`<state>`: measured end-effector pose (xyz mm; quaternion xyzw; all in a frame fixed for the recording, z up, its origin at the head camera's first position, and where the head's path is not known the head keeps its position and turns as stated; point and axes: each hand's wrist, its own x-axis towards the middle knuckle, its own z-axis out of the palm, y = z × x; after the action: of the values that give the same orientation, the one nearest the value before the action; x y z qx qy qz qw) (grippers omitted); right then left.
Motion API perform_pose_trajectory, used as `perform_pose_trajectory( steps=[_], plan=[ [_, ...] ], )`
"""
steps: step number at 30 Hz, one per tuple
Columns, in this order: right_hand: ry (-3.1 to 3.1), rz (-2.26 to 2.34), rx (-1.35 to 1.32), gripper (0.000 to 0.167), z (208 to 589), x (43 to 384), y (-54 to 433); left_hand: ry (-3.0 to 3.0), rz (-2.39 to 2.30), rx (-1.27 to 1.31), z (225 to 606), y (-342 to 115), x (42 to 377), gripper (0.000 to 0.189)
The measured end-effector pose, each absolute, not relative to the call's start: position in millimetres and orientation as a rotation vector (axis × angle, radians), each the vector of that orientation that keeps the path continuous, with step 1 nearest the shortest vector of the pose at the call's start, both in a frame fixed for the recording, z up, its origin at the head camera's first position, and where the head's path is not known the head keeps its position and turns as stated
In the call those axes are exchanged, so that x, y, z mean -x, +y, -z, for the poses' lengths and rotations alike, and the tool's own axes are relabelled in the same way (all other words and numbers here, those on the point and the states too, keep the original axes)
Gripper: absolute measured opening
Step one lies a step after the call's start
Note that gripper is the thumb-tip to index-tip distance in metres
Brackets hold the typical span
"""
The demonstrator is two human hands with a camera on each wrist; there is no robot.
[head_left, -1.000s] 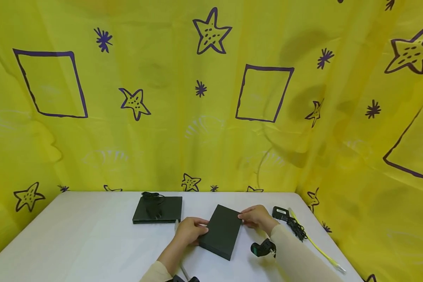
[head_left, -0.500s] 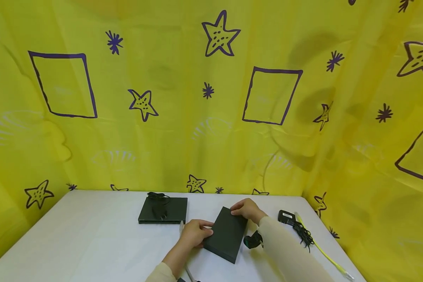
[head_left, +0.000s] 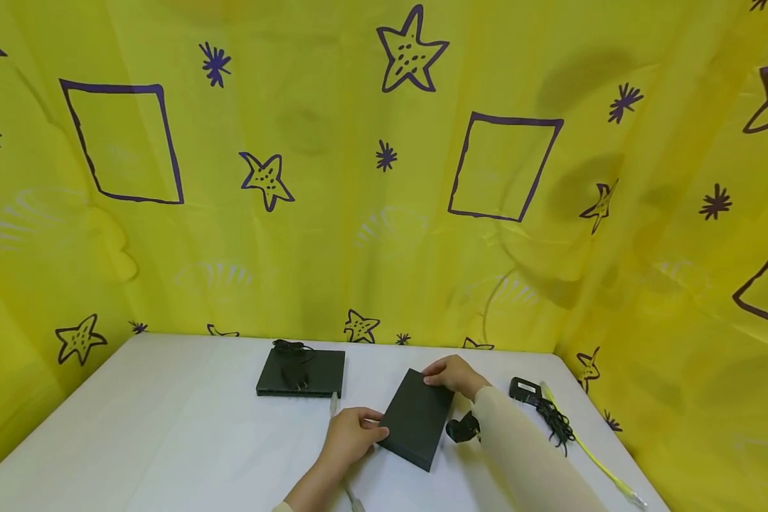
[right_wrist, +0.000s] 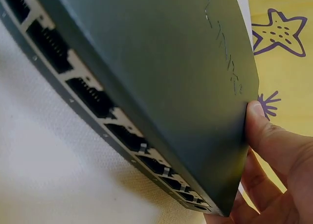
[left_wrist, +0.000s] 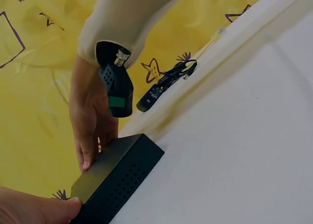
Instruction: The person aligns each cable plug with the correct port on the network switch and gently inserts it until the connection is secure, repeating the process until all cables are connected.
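Both hands hold a black network switch [head_left: 417, 419], turned at an angle over the white table. My left hand [head_left: 348, 437] pinches its near left corner, with the thumb on top. At the far right corner my right hand [head_left: 454, 375] grips it, thumb over the top face. In the right wrist view, a row of ports [right_wrist: 90, 97] runs along one side of the switch, close over the tabletop. Small vent holes [left_wrist: 128, 181] show on another side in the left wrist view. A grey network cable [head_left: 334, 405] passes behind and under my left hand.
A second black box [head_left: 326, 370] lies at the back, with a black power adapter [head_left: 293, 373] and its bundled cord on top. On the right lie another power adapter [head_left: 526, 389] and a yellow network cable [head_left: 592, 455]. A yellow curtain [head_left: 320, 249] stands behind the table.
My right hand has moved from the switch's right edge to its far corner. The left hand keeps its hold. The head view has shifted slightly.
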<state>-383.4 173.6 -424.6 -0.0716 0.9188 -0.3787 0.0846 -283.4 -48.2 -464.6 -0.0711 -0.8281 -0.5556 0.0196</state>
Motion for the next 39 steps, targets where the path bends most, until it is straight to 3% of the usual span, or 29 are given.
perform_pose_trajectory(
  steps=[9,32,39],
  plan=[
    [2.74,1.139,0.17,0.021,424.2,384.2,172.5,-2.52,1.607,0.234,464.5,-45.7,282.8,0.017],
    [2.679,1.269,-0.136,0.028,433.8,371.4,199.3,-2.522,1.653,0.027,458.2,-42.8,318.7,0.011],
    [2.69,1.272,-0.151,0.028,432.5,367.9,199.8,-2.422,1.558,-0.06,461.1,-28.2,295.5,0.04]
  ],
)
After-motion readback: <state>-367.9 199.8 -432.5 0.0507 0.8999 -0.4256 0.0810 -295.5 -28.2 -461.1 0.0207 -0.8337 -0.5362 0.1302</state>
